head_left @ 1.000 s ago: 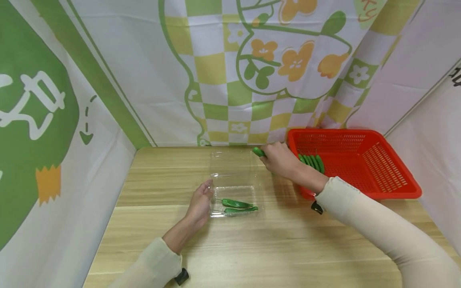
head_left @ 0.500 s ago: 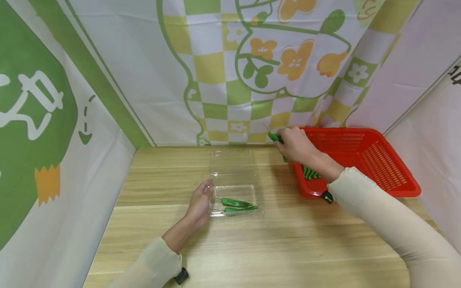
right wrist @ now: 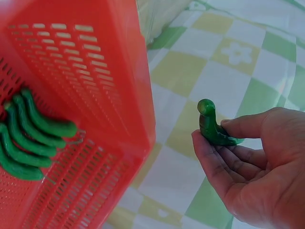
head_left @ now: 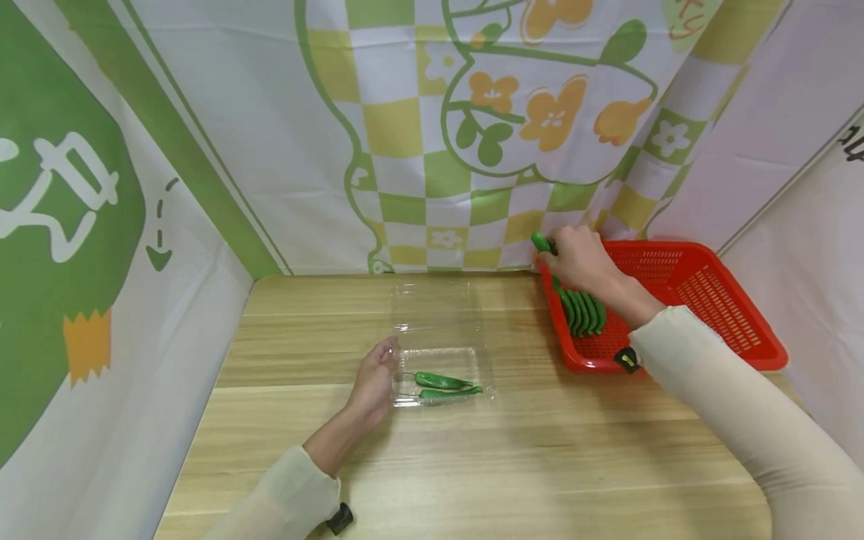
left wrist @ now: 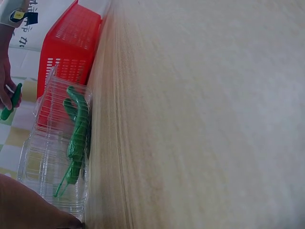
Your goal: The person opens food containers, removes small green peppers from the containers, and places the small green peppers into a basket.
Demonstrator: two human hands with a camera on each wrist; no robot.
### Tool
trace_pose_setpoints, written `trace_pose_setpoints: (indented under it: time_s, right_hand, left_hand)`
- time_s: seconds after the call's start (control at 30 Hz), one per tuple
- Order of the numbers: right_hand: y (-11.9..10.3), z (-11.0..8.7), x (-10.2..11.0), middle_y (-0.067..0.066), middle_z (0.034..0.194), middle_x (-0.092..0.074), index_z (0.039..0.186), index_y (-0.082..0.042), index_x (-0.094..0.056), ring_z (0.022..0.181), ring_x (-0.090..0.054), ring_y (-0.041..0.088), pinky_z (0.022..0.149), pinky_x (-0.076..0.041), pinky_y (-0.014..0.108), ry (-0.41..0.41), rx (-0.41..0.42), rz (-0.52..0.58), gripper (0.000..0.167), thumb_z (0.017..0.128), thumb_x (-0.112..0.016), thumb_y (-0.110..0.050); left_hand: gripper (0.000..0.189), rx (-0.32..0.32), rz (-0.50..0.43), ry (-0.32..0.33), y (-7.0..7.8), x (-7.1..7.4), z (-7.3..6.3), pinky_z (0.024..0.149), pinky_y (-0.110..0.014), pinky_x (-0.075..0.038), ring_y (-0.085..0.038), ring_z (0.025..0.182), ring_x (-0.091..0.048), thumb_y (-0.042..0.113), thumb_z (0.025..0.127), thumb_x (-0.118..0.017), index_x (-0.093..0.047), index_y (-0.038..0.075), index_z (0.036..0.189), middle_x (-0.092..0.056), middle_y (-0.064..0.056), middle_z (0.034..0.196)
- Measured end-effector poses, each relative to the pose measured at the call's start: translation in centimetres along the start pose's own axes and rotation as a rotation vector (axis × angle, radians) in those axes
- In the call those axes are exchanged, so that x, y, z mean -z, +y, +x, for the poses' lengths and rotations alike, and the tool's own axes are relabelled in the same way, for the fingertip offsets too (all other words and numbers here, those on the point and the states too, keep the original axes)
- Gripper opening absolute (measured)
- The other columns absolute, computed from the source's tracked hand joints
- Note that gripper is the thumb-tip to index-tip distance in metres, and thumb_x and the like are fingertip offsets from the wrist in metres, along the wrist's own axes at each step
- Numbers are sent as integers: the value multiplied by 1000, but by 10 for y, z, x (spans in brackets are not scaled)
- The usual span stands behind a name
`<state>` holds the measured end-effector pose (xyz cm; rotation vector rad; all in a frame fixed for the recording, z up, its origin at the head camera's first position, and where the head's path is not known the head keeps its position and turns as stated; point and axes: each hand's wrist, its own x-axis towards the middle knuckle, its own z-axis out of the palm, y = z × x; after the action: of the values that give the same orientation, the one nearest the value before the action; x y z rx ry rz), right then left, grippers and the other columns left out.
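My left hand (head_left: 373, 382) holds the left edge of a clear plastic clamshell box (head_left: 461, 361), whose lid lies folded back toward the wall. Two green chili peppers (head_left: 443, 381) lie side by side near the front of the box. In the left wrist view the thumb side of the hand (left wrist: 33, 208) covers the box's near end. Between thumb and fingers, my right hand (head_left: 579, 256) pinches another green chili pepper (right wrist: 209, 125), raised over the left rim of a red basket (head_left: 682, 296). Inside that basket, several green chili peppers (head_left: 583, 313) lie in a neat row.
The basket has slotted walls and stands at the back right of a wooden table (head_left: 540, 450). A printed cloth wall (head_left: 466, 202) rises directly behind the table. More cloth panels hang at left and right. Bare wood lies between box and basket.
My right hand has moved right and slightly up with its chili pepper, from beside the box lid to the basket's left rim. The left hand and box have stayed put.
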<state>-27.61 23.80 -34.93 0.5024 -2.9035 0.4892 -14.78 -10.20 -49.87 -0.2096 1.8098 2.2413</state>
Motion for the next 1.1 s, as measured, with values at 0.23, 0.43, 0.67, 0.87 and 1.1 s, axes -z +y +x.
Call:
trace_pose_setpoints:
  time_s: [0.23, 0.43, 0.67, 0.87, 1.1]
  right_hand:
    - [13, 1, 8, -1, 57, -42, 65, -10, -47, 54, -41, 16, 48, -36, 30, 5, -44, 18, 37, 97, -66, -8]
    - [29, 1, 12, 0, 55, -43, 66, -8, -48, 51, -42, 15, 47, -36, 27, -23, -91, 17, 35, 97, -62, -7]
    - [47, 0, 13, -1, 55, -42, 67, -10, -46, 56, -44, 19, 51, -38, 30, -33, -112, 20, 32, 94, -61, -4]
    - [62, 0, 15, -5, 52, -37, 58, -14, -44, 58, -41, 20, 52, -33, 31, -32, -121, -32, 41, 91, -66, -10]
    - [84, 0, 15, -1, 58, -42, 71, -5, -49, 57, -41, 20, 52, -34, 32, -75, -168, -26, 29, 91, -70, -11]
  left_hand:
    - [58, 13, 5, -9, -2, 1, -1, 134, -50, -4, -40, 163, -5, 2, 111, -32, -14, -5, 166, -9, -22, 176]
    - [58, 7, 6, -5, -2, 1, -2, 133, -51, -5, -42, 162, -6, 2, 111, -32, -15, -5, 166, -10, -26, 175]
    - [58, 3, -3, -5, -1, 0, -3, 133, -52, -5, -42, 162, -5, 2, 111, -32, -15, -5, 166, -9, -25, 175]
    - [58, -1, -3, -4, -1, 1, -2, 133, -53, -4, -43, 162, -5, 2, 110, -32, -15, -5, 166, -8, -25, 175]
    - [58, 3, 6, 4, -1, 0, -2, 133, -54, -5, -44, 162, -7, 2, 111, -32, -16, -4, 166, -9, -26, 175]
